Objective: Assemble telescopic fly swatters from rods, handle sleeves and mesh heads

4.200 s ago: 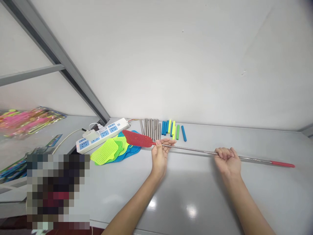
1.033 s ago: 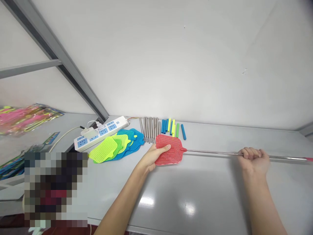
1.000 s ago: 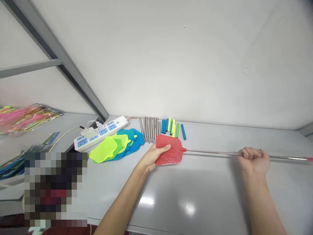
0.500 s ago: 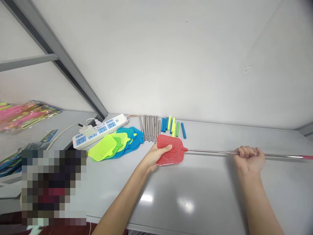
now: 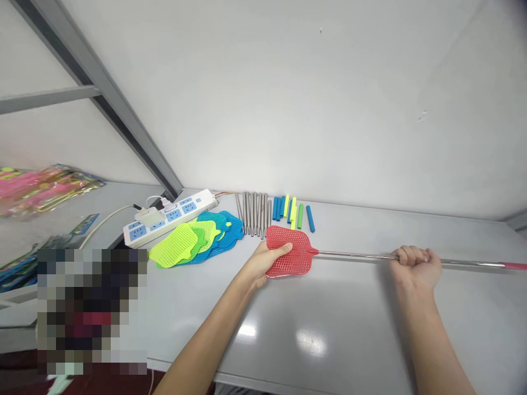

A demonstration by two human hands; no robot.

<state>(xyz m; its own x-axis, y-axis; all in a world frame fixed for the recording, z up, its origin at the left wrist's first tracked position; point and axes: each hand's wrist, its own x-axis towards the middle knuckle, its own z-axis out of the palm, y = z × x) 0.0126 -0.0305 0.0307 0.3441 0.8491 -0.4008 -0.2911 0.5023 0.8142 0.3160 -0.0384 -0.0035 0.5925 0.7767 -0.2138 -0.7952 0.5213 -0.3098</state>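
A red fly swatter with a long extended metal rod is held sideways above the grey table. My left hand grips its mesh head, thumb on top and the other fingers underneath. My right hand is closed in a fist around the rod. The red grip at the rod's far end reaches the right edge of the view. Behind the swatter lie several metal rods in a row and several blue, yellow and green tubes. Green, yellow and blue swatter heads are piled to the left.
A white power strip with plugs and cables stands behind the pile of heads. Bagged pink and yellow goods lie at the far left, past a grey metal frame post. A pixelated patch covers the lower left.
My right hand and the rod's grip end have shifted slightly left. The left hand still pinches the red mesh head, and the whole view has moved a little.
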